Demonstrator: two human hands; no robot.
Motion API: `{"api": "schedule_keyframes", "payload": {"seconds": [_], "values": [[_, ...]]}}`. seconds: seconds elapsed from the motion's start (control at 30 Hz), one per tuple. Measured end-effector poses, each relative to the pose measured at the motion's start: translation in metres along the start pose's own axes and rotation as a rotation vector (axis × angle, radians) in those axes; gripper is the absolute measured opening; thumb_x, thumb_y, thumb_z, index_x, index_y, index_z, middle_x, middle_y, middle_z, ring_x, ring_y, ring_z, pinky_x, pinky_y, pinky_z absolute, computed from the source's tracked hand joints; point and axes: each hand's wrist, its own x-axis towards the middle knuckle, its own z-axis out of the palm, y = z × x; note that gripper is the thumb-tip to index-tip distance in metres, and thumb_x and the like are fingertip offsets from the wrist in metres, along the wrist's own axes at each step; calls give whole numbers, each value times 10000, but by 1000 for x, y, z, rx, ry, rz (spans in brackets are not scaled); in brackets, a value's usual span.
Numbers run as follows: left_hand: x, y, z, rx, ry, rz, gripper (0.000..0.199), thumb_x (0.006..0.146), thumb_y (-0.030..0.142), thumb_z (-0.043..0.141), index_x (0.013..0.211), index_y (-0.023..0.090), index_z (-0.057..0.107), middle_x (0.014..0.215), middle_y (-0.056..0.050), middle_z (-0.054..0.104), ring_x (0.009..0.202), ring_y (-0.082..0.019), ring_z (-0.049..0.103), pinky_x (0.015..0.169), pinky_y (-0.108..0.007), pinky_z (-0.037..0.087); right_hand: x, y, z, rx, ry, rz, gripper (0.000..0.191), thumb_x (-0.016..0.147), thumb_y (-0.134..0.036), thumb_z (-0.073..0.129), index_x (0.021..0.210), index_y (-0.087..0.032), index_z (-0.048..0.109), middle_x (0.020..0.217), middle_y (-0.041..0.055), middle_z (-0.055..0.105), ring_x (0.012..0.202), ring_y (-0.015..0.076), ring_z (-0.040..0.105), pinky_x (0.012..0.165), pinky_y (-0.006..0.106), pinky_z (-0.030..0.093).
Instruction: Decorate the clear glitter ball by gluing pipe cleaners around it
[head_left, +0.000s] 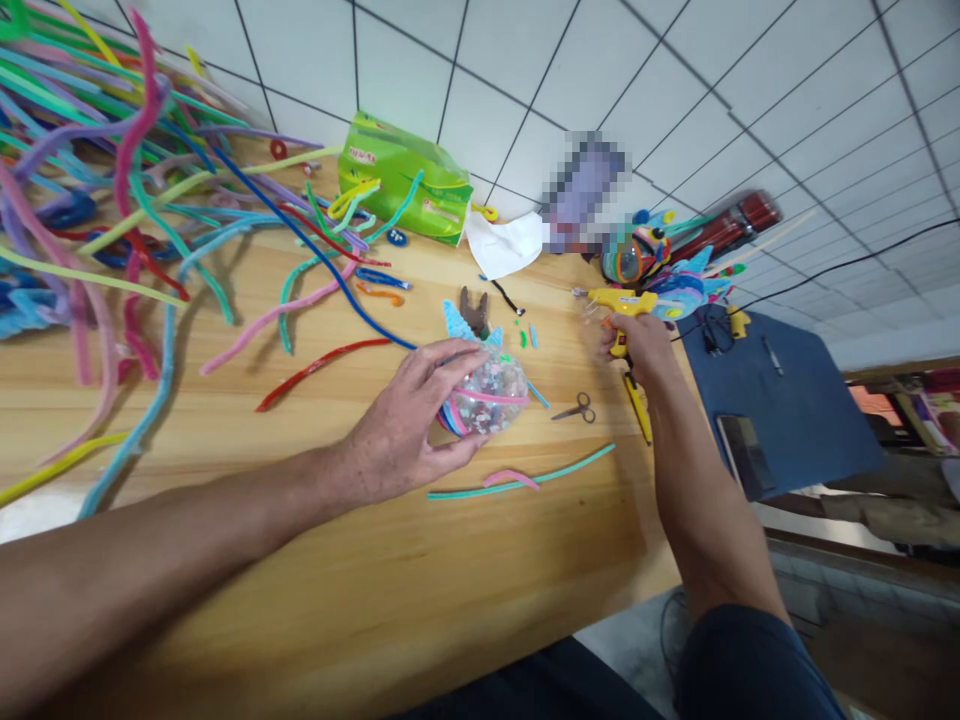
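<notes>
My left hand [409, 420] is wrapped round a clear rounded plastic piece [495, 390] with glittery bits inside, a pink pipe cleaner across it and blue and pink strips at its left end. Light blue fringed pieces [457, 320] stick up behind it. Farther right, my right hand [637, 340] grips a yellow glue gun [619, 300], whose nozzle points left. Pliers [474, 310] lie just behind the clear piece. Small scissors [579, 408] rest between my hands, and a yellow cutter [637, 407] lies below the glue gun.
Many coloured pipe cleaners [142, 230] spread over the table's left side. A green packet [405, 180] and white paper [506, 245] stand near the tiled wall. Decorated bottle pieces [634, 255] sit behind the glue gun. At right, a phone [742, 455] lies on a blue mat [810, 400].
</notes>
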Motion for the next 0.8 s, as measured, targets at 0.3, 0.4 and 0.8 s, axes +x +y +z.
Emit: {"api": "schedule_keyframes", "payload": {"seconds": [0.3, 0.4, 0.8], "values": [[0, 0, -1, 3, -6, 1, 797, 936, 222, 776, 1627, 266, 382, 1534, -179, 543, 1451, -358, 573, 1193, -604, 563, -16, -4, 7, -789, 111, -344, 140, 987, -342, 707, 961, -206, 688, 728, 98, 725, 901, 321, 736, 835, 374, 542], [0, 0, -1, 2, -3, 5, 755, 953, 230, 756, 1616, 242, 395, 1524, -191, 546, 1446, -354, 577, 1193, -591, 564, -26, -5, 17, -1130, 123, -392, 293, 1042, -385, 618, 1210, -156, 690, 995, 206, 790, 1002, 384, 746, 835, 412, 523], [0, -1, 0, 10, 0, 8, 803, 933, 219, 773, 1631, 269, 379, 1525, -174, 551, 1434, -359, 589, 1178, -603, 570, -42, -3, 23, -1465, 11, -517, 382, 1079, -285, 416, 1334, -110, 639, 1173, 244, 775, 986, 337, 734, 769, 377, 465]]}}
